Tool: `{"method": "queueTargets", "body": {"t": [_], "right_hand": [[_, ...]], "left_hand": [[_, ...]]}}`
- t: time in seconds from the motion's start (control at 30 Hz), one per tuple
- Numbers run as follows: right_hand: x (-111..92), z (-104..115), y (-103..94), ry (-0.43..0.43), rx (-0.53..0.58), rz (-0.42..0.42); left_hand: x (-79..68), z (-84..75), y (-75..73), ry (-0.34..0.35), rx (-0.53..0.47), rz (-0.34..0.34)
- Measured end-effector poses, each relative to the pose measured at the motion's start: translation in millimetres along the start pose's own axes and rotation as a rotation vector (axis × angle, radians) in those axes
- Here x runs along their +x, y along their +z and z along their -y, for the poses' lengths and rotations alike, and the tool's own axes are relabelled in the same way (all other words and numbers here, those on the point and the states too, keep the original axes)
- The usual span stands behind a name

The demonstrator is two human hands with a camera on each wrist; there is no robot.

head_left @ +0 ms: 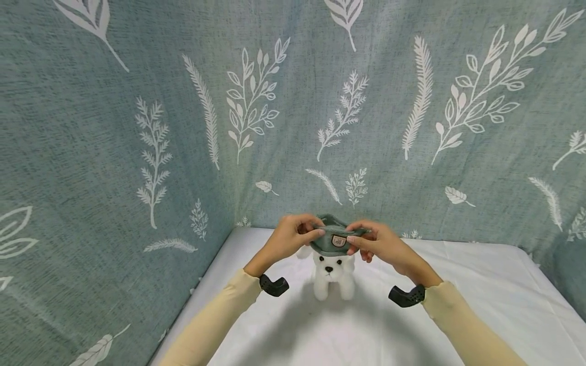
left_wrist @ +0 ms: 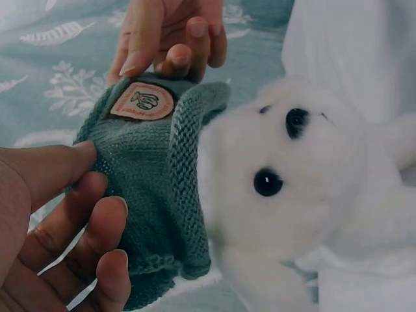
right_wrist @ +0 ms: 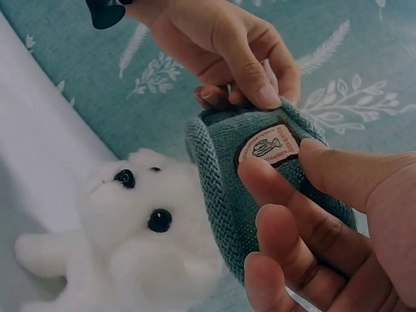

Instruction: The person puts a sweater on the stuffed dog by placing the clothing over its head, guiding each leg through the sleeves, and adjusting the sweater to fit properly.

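Fingers point(head_left: 313, 236) on hat point(head_left: 328, 242) (brim point(head_left: 327, 253) down, axis crosswise)

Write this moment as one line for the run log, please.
left grip: pinches green knitted hat; right grip: pinches hat at its patch; white plush dog: upright on white cloth, rolled brim at its head

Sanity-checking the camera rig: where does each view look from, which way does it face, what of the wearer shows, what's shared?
Head: on the head, facing forward and down at the green cap and plush dog; both sleeves, left hand and right hand show.
Left wrist: on that wrist, facing past the left fingers at cap and dog; right hand shows beyond.
Right wrist: on that wrist, facing past the right fingers at cap and dog; left hand shows beyond.
Shared: both wrist views show the cap's patch and the dog's nose.
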State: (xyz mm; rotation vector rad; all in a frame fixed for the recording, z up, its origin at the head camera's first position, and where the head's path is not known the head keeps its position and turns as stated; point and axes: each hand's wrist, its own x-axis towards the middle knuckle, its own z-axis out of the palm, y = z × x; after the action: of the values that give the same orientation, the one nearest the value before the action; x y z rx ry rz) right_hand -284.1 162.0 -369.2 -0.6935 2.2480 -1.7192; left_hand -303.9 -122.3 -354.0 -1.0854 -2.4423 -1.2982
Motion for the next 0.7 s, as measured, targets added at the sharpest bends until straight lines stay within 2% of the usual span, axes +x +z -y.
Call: {"method": "queueTargets", "body": {"t": [0.27,0.7], "right_hand": [[0.8,-1.5,2.0,-0.001,-0.007,0.014],[4.0,-3.5,6.3,0.006,-0.004,0.031]], "left_hand": [[-4.2,3.9,0.4,-0.036,0.004,0.015],[-8.9,5.0,-5.5,-0.044,-0.017,0.024]]}}
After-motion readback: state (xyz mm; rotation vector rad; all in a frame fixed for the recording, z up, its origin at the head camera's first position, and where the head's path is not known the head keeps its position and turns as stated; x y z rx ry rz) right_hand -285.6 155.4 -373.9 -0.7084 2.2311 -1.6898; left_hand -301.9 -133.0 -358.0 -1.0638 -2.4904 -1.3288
